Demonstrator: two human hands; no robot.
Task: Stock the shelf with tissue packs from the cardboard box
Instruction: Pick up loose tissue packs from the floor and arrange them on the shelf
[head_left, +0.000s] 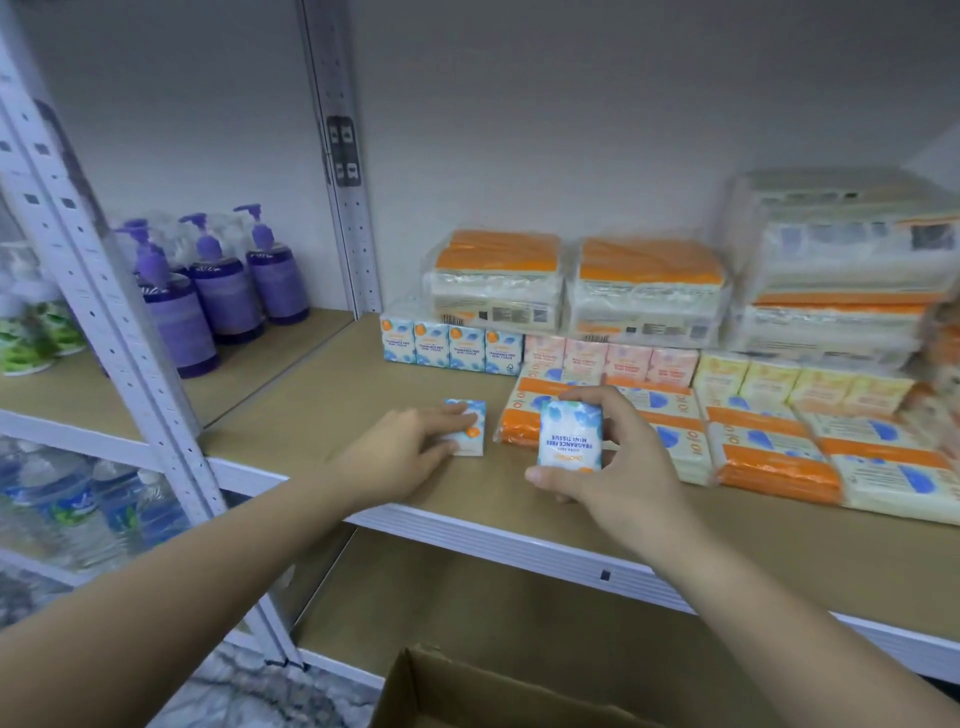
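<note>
A small blue-and-white mini tissue pack (570, 435) stands upside down near the front of the brown shelf (322, 395), pinched by my right hand (608, 467) between thumb and fingers. A second small blue pack (470, 427) lies flat on the shelf to its left, and my left hand (402, 452) holds it with fingers curled over it. A row of blue mini packs (451, 349) stands further back. The open cardboard box (467, 696) shows at the bottom edge, below the shelf.
Pink (610, 359) and yellow (800, 382) mini packs line up to the right, with large orange-and-white tissue bundles (649, 291) stacked behind and flat ones (769, 447) in front. Purple pump bottles (223, 291) fill the left bay behind a white upright (98, 291). Water bottles (67, 509) sit below.
</note>
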